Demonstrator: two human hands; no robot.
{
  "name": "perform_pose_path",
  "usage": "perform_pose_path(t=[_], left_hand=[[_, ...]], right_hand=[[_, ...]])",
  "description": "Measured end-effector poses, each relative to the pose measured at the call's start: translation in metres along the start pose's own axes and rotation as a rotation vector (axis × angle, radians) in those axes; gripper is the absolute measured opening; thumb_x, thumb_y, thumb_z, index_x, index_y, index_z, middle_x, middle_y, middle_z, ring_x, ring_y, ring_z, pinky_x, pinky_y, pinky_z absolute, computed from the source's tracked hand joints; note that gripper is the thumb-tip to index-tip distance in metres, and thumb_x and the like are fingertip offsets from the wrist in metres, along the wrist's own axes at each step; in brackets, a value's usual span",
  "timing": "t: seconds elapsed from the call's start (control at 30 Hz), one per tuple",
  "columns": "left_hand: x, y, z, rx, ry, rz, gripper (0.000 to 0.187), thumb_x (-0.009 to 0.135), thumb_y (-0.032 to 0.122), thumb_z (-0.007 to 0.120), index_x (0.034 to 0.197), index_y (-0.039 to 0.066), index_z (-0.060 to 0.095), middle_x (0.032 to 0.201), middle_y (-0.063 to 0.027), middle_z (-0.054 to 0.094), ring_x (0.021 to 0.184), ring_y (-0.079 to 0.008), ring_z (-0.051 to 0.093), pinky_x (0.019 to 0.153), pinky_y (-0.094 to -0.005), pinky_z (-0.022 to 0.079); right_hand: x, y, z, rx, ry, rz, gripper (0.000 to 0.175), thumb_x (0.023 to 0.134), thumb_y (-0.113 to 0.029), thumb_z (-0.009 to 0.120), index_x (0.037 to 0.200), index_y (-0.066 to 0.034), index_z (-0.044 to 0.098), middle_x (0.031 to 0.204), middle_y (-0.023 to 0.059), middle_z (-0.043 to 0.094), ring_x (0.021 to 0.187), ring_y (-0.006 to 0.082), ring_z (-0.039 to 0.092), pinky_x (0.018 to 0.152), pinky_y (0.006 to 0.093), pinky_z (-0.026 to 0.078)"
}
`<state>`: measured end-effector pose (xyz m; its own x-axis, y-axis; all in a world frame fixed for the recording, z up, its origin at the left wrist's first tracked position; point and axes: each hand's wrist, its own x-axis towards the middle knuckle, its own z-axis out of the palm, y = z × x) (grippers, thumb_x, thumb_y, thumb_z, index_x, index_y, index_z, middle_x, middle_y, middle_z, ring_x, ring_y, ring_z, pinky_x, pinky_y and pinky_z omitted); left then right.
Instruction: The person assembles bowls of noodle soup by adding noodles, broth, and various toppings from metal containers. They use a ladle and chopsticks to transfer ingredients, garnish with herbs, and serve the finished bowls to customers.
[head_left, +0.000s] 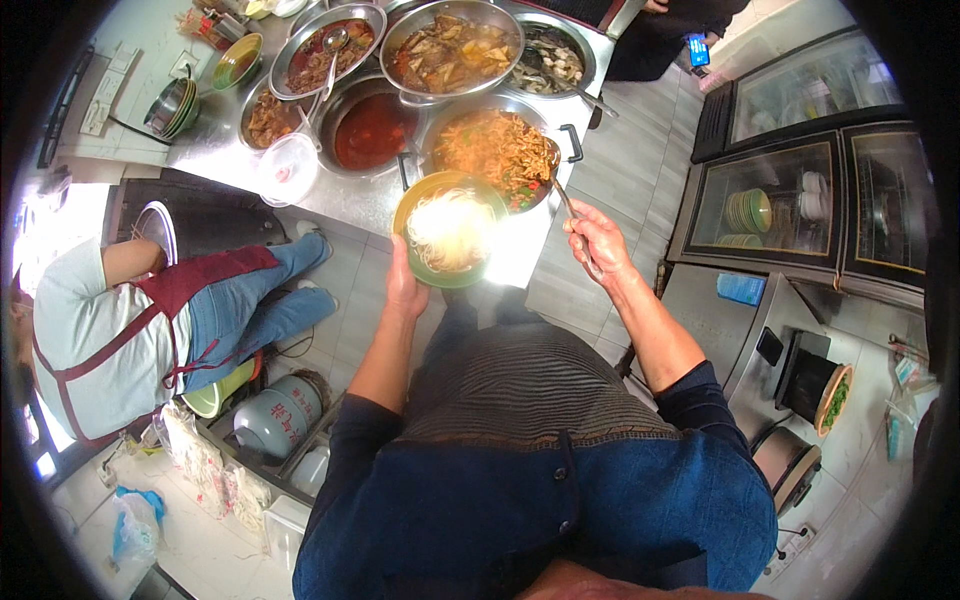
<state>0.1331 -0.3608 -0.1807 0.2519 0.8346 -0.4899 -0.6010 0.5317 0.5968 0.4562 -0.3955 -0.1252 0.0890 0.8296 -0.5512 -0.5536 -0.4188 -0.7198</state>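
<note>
My left hand (407, 279) grips the rim of a yellow-green bowl (459, 279), which holds pale noodles (444, 229) partly washed out by glare. In my right hand (598, 241) is the handle of a metal ladle (564, 196). The ladle's head lies among shredded topping in a two-handled metal pot (480, 127); orange broth and some red and green pieces show there too. The bowl overlaps the pot's near edge in the view. Left of that pot stands a basin of red broth (373, 133).
The steel counter (345, 202) also carries a pan of stewed chunks (454, 52), a minced-meat basin (330, 56) and a lidded plastic tub (287, 169). At left a person in a maroon apron (202, 274) bends near a gas cylinder (277, 416). Glass-door cabinets (765, 202) stand right; another person holds a phone (698, 49).
</note>
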Motion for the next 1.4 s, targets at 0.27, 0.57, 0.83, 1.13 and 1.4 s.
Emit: perform_pose_path(t=[0.27,0.57,0.83,1.13,1.4], left_hand=[[-0.001,-0.001,0.003,-0.006,-0.017,0.002,0.065,0.105,0.054,0.031,0.151,0.007,0.033,0.150,-0.0111,0.044,0.135,-0.0278,0.047,0.113,-0.0444,0.038],[0.008,0.005,-0.005,-0.036,-0.003,0.015,0.060,0.107,0.048,0.032,0.150,0.006,0.034,0.149,-0.0117,0.045,0.134,-0.0279,0.047,0.112,-0.0440,0.040],[0.019,0.009,-0.012,-0.053,0.028,-0.021,0.058,0.108,0.045,0.031,0.149,0.005,0.034,0.149,-0.0119,0.045,0.134,-0.0280,0.048,0.112,-0.0437,0.040],[0.019,0.008,-0.012,-0.035,-0.015,-0.008,0.060,0.107,0.048,0.031,0.150,0.006,0.034,0.151,-0.0115,0.044,0.136,-0.0272,0.045,0.114,-0.0442,0.038],[0.003,0.003,0.002,-0.014,0.001,-0.018,0.067,0.104,0.054,0.033,0.151,0.007,0.032,0.151,-0.0110,0.043,0.136,-0.0277,0.045,0.114,-0.0443,0.038]], right_hand=[[-0.001,0.000,-0.004,-0.009,0.012,0.045,0.040,0.091,0.002,0.051,0.131,0.0041,0.051,0.085,0.0062,0.060,0.057,0.0108,0.050,0.040,0.0232,0.037],[-0.013,-0.014,0.013,0.005,-0.030,0.096,0.038,0.091,0.001,0.051,0.129,0.0018,0.053,0.085,0.0059,0.059,0.059,0.0105,0.050,0.041,0.0227,0.037],[-0.042,-0.026,0.040,-0.218,-0.252,0.171,0.043,0.094,-0.001,0.052,0.137,-0.0001,0.051,0.085,0.0051,0.062,0.049,0.0073,0.048,0.039,0.0206,0.037],[-0.060,-0.001,0.051,-0.618,-0.355,0.186,0.039,0.095,-0.001,0.051,0.134,-0.0041,0.054,0.082,0.0021,0.062,0.053,0.0057,0.052,0.041,0.0210,0.042],[-0.075,0.004,0.037,-0.738,-0.417,0.008,0.047,0.094,0.000,0.050,0.141,-0.0068,0.052,0.082,0.0010,0.061,0.054,0.0050,0.051,0.044,0.0212,0.042]])
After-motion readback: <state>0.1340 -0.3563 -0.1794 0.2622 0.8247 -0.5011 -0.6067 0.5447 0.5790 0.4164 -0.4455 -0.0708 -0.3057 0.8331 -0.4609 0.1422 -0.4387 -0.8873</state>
